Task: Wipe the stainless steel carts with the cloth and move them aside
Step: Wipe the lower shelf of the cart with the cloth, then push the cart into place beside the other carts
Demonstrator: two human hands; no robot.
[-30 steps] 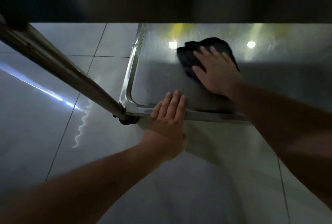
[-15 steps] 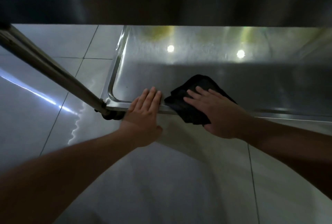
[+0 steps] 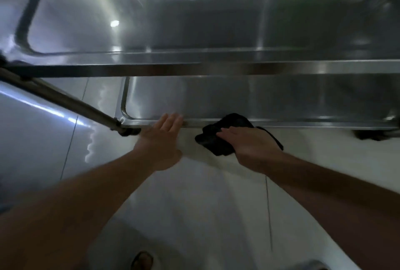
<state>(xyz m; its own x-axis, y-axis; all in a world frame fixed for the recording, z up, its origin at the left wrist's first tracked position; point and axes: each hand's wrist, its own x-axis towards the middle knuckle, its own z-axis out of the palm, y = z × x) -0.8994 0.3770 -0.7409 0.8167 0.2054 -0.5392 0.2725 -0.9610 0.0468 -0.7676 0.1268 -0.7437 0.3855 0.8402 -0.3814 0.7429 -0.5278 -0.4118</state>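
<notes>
Stainless cart [image 3: 216, 96] sits with its long axis left-right across view, brushed top shelf above and lower shelf rim toward the person; black cloth [image 3: 218, 137] bunched at that lower front rim, draped over the edge. Right hand [image 3: 249, 142] presses flat on the cloth, fingers straight pointing left; left hand [image 3: 162, 137] lies flat, fingers extended onto the rim just left of the cloth, grasping nothing. Round steel leg [image 3: 65, 100] slants down to a dark caster [image 3: 127, 132] at the left corner, second caster [image 3: 372, 134] far right, glossy pale tiled floor [image 3: 194, 204] below.
</notes>
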